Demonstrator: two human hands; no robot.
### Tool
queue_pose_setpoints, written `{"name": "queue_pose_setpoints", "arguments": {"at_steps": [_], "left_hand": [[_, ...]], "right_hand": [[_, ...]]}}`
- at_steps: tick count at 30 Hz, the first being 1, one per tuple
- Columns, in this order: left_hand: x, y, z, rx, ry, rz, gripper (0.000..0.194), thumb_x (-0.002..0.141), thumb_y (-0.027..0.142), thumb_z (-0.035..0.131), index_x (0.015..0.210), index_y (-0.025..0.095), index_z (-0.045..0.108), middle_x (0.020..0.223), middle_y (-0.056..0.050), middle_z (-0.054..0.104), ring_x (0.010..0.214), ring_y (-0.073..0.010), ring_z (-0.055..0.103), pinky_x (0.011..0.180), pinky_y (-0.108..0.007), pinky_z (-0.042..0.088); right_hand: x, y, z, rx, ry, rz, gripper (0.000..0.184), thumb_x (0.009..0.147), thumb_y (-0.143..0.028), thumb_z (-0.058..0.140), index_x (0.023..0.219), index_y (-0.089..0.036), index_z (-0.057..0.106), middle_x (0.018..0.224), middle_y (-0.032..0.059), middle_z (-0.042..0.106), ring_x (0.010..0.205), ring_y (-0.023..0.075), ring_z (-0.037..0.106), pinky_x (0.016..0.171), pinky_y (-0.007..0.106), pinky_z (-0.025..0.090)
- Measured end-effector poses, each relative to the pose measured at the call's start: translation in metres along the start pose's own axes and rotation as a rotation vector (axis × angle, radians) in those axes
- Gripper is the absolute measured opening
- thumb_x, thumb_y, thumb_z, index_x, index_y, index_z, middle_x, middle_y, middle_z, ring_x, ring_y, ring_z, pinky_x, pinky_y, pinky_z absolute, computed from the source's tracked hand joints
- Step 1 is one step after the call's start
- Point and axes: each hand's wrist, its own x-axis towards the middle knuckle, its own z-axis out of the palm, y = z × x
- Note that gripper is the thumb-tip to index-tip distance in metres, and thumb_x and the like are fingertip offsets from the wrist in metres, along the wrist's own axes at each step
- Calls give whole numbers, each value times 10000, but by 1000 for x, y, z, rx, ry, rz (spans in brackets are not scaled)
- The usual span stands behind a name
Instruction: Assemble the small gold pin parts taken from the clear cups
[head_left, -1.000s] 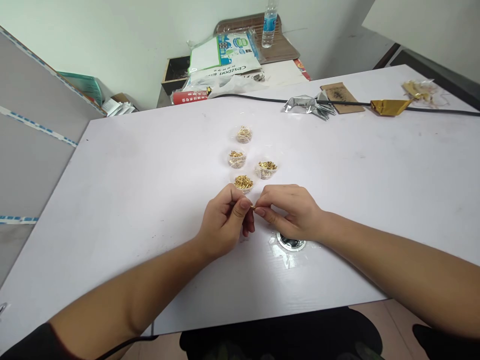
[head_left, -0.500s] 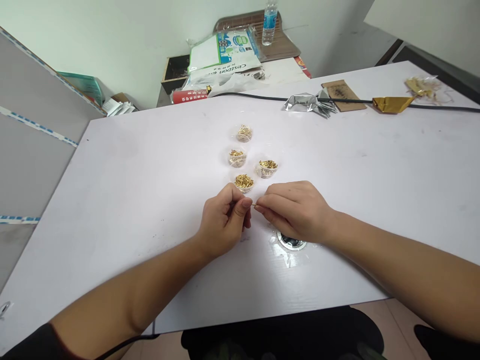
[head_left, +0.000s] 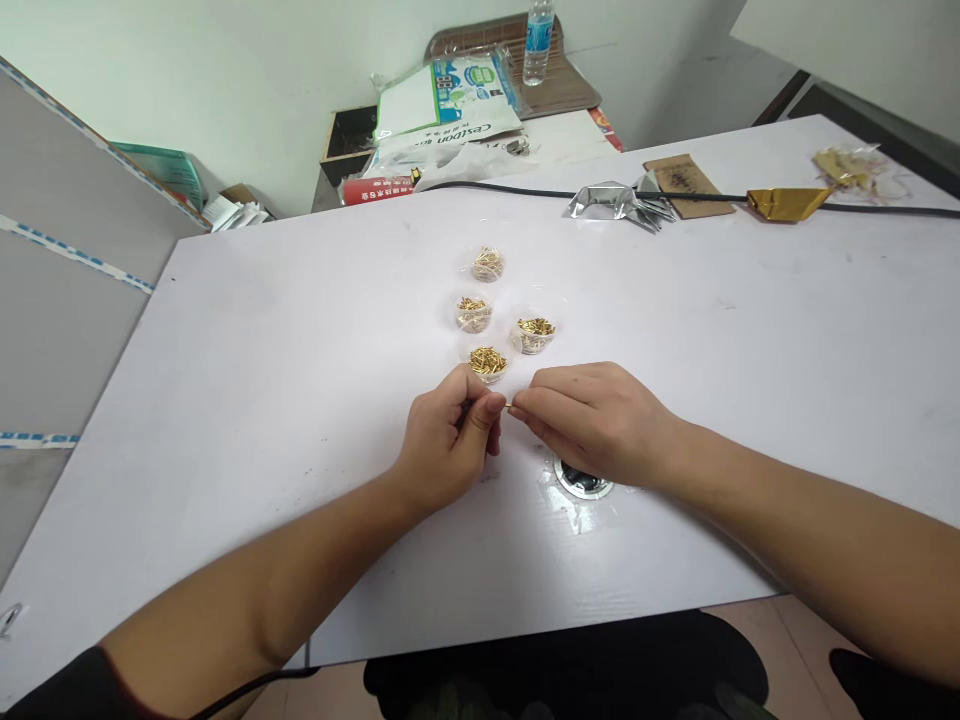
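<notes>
- Tiny gold pin [head_left: 508, 406]: pinched between both hands, above the table
- Left hand [head_left: 448, 436]: fingers curled, gripping the pin
- Right hand [head_left: 596, 422]: narrow fingertip pinch at the pin's right end
- 4 clear cups of gold pins [head_left: 488, 364]: just far of the hands
- White table [head_left: 247, 400]: under everything, with a round metal-rimmed hole [head_left: 581, 479] near the right hand

Tiny gold piece [head_left: 508, 406] between fingers [head_left: 519, 410], too small to identify, water bottle [head_left: 538, 45] cut off at top edge
</notes>
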Motion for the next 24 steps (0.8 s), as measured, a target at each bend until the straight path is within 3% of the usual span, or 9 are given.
{"name": "queue_pose_setpoints", "arguments": {"at_steps": [16,24], "left_hand": [[2,-4,-1,128,-15,56,304,992,366,483,757,185,419,560,40,484,476,-71,422,466,-209,332],[2,-6,-1,207,-22,102,288,987,326,484,748,186,405,551,54,468,479,-64,384,468,-195,321]], "right_hand": [[0,2,-4,-73,-87,-46,299,946,-53,422,675,-173,463,600,-30,376,546,112,267,486,255,239],[1,3,-8,-76,-137,-81,303,930,-22,396,685,-158,510,616,-23,390,550,112,289,488,256,263]]}}
